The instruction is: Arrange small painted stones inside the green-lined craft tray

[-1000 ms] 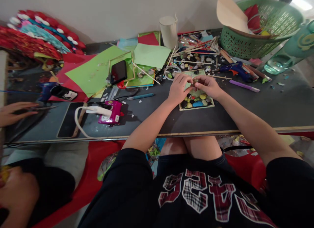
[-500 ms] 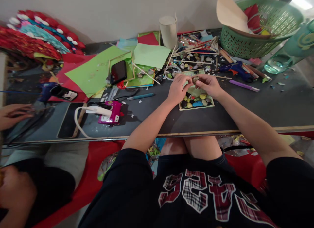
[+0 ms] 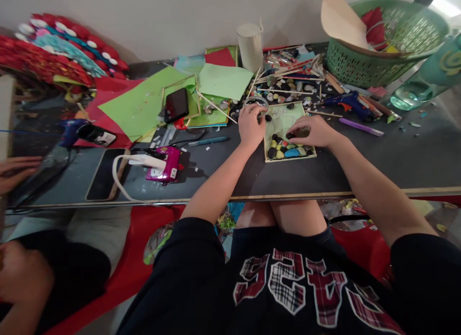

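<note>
A small green framed board (image 3: 284, 115) lies on the dark table (image 3: 378, 157), with several painted pebbles (image 3: 286, 150) packed along its near edge. My right hand (image 3: 311, 131) rests over the board's right side, fingers curled on a brownish stone that it presses down among the pebbles. My left hand (image 3: 251, 124) sits at the board's left edge, fingers bent against the frame beside a small round dish (image 3: 256, 101).
Green and red paper sheets (image 3: 144, 102), a black phone (image 3: 176, 105), a pink charger block (image 3: 163, 164), a blue glue gun (image 3: 347, 101), sticks and loose stones (image 3: 288, 80), a white cup (image 3: 250, 44) and a green basket (image 3: 382, 42) crowd the table. Another person's hand (image 3: 16, 169) is at far left.
My hands have come apart: the right one lowered the stone from in front of me onto the board, and the left one moved left to the frame's edge.
</note>
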Tool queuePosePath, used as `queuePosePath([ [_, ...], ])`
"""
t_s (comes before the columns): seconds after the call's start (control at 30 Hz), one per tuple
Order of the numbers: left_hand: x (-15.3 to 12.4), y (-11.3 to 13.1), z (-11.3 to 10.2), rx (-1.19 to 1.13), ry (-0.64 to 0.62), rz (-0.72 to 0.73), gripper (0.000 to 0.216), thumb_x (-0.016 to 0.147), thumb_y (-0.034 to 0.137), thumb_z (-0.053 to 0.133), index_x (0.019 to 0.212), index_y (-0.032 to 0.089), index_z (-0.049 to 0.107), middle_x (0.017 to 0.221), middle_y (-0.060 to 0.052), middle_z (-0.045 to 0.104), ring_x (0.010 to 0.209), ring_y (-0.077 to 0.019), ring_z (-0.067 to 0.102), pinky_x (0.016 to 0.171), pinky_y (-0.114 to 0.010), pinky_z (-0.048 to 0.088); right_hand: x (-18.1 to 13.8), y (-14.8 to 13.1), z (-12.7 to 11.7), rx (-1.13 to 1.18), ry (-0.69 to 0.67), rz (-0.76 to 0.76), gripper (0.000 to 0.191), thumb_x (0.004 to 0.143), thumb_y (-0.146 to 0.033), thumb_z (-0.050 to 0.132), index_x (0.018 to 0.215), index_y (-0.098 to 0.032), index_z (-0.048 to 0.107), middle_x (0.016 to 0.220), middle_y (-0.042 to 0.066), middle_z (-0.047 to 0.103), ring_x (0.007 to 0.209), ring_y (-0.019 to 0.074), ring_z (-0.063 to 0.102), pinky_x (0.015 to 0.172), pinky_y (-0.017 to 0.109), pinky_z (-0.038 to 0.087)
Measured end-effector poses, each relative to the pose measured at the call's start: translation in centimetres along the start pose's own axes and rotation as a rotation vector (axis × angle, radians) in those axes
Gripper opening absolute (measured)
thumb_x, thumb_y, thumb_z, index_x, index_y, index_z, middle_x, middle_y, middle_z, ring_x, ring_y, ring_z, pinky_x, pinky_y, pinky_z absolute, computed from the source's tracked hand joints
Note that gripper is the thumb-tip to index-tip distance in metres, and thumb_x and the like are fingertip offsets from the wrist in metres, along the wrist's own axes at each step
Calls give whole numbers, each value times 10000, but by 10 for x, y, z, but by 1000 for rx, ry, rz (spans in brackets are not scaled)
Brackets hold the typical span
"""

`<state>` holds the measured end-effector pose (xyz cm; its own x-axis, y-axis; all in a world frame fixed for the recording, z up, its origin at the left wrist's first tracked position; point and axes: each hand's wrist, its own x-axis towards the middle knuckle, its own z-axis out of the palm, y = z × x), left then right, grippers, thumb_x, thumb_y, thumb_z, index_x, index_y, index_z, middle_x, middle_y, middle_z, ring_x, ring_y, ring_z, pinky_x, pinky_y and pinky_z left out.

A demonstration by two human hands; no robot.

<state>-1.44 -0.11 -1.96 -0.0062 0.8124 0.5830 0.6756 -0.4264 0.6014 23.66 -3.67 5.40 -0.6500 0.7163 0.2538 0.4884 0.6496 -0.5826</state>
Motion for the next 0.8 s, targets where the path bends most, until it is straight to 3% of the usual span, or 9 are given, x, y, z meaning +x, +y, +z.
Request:
queuePosePath([
  [0.13,-1,6,0,-5,-48,10,95,1003,276,565,996,224,644,1207,-162,654,1305,-370,571,1144,-645,458,1,4,-2,-31,-95,-27,370,850,-568,712,965,-248,857,859,77,790,845,221,679,824,353,525],
  [0.4,-2,3,5,18,-25,44,79,1004,276,569,995,241,638,1175,-123,663,1267,-320,587,1143,-582,493,-1,7,-2,-95,-88,-46,362,883,-494,637,1045,-257,858,947,90,807,909,246,699,878,387,529],
  [0.6,-3,1,7,29,31,134,112,1017,291,541,983,244,637,1131,-116,668,1203,-302,619,1083,-540,552,1,6,2,-63,-44,10,324,844,-523,718,927,-245,861,885,94,803,857,237,702,828,369,532],
  [0.8,-2,2,6,64,-18,116,103,1017,268,536,998,240,633,1142,-122,666,1221,-313,614,1100,-569,536,1,9,6,-28,-12,70,310,828,-544,758,870,-255,862,849,84,792,779,210,679,763,349,523],
])
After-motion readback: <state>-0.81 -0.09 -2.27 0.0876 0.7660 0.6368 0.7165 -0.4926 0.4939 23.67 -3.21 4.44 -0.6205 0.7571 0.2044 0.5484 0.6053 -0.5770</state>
